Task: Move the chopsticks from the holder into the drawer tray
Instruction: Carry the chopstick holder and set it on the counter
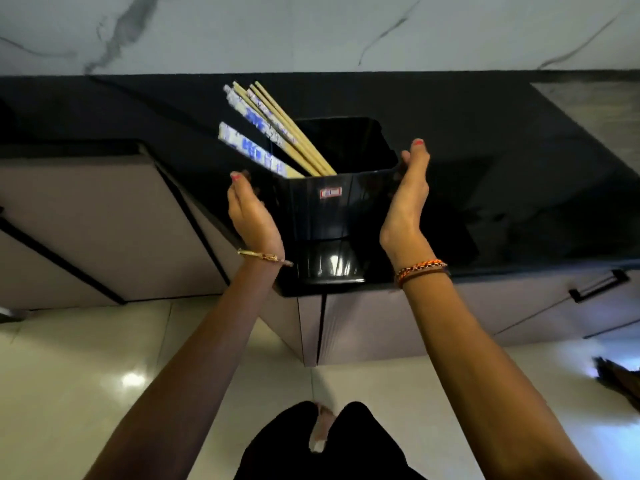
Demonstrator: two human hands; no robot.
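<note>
From the head camera, the chopsticks [277, 133] stand in a black square holder [332, 202] on the glossy black countertop [485, 150], leaning toward the holder's left rear corner so their upper ends stick out above and beyond the left hand; some are bare wood, others sit in white paper sleeves printed in blue. The holder lies directly between the two hands, near the counter's front edge. The left hand [252, 216] is flat and open, fingers straight, pressed against or just beside the holder's left wall; whether it truly touches cannot be told because the wall and shadow merge. The right hand [408, 199] is likewise open with fingers extended, its palm against the right wall near the rim, thumb at the top corner. Together the palms bracket the holder from both sides, neither hand touching the chopsticks. A small red and white label [330, 192] faces the camera on the holder's front wall. The counter stretches bare to the right and behind, up to the marble wall [311, 29]. Below the front edge are cabinet fronts, one with a black handle [599, 285] at right.
</note>
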